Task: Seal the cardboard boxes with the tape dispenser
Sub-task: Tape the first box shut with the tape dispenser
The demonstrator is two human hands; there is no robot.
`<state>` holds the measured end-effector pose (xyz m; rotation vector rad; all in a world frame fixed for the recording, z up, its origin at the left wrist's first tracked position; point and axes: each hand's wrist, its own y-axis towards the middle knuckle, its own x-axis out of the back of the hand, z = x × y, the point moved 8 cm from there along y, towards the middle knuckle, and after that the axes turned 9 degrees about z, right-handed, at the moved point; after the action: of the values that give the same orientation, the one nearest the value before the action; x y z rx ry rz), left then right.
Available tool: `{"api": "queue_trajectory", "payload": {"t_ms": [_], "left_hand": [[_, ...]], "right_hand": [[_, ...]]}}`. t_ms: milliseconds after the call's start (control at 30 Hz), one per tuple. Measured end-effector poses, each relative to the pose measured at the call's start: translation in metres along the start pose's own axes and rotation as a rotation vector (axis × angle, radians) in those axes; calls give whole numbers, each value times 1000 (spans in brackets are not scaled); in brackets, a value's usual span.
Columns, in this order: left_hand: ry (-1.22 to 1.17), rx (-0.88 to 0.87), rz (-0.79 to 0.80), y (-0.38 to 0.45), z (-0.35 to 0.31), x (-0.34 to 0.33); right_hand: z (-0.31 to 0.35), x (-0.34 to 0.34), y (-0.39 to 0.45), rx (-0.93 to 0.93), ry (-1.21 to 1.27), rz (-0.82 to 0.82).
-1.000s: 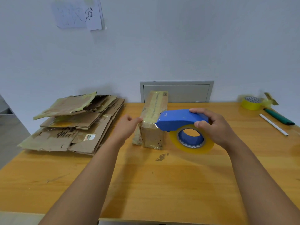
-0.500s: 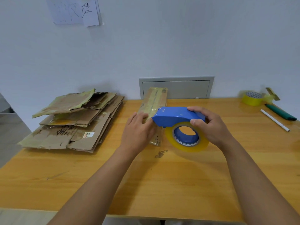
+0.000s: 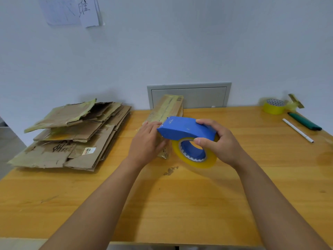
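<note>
- Cardboard box [image 3: 169,107], brown and narrow, stands at 12 o'clock on the wooden worktop [image 3: 180,204]; old yellowish tape runs down its top seam. Its near end and front face are mostly hidden behind the left hand and the dispenser; only a shiny taped lower corner shows between them.
- Left hand [image 3: 146,143]: fingers laid fairly straight over the box's near end, flat against it. Fingertips disappear behind the dispenser's nose, so exact contact there cannot be told.
- Right hand [image 3: 219,141], at 1 o'clock from the worktop's centre: grip curled round the blue tape dispenser [image 3: 187,129], fingers over the top of the housing, thumb on the near side above the roll.
- Dispenser: blue plastic shell, small pale lettering near its nose too fine to read. Roll of clear yellowish tape [image 3: 195,157] on a blue hub hangs below. Nose points to 9 o'clock and meets the box's near top edge; cutter hidden; no free tape strip can be made out.
- Stack of flattened cardboard [image 3: 75,136] at 10 o'clock, ragged, with tape scraps and a small label.
- Yellow tape roll [image 3: 273,106], a green pen-like tool [image 3: 304,121] and a white pen [image 3: 297,130] at 2 o'clock.
- Grey wall panel [image 3: 203,95] behind the box, its left part covered by it.
- Paper sheets [image 3: 72,11] on the wall, cut off by the top edge.
- Forearms cut off at the bottom edge.
</note>
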<state>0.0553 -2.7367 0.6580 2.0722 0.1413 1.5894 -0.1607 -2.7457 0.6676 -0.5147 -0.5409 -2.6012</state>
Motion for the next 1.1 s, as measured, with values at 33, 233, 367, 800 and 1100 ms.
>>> {"api": "queue_trajectory", "payload": {"t_ms": [33, 233, 367, 800, 1100], "left_hand": [[2, 12, 3, 0, 5, -1], [29, 78, 19, 4, 26, 1], [9, 19, 34, 8, 12, -3], [-271, 140, 216, 8, 20, 6], [-262, 174, 179, 11, 30, -1]], "right_hand": [[-1, 1, -1, -3, -2, 0], [-11, 25, -19, -30, -46, -15], [-12, 21, -16, -72, -119, 15], [3, 2, 30, -181, -118, 103], [-27, 17, 7, -273, -189, -110]]}}
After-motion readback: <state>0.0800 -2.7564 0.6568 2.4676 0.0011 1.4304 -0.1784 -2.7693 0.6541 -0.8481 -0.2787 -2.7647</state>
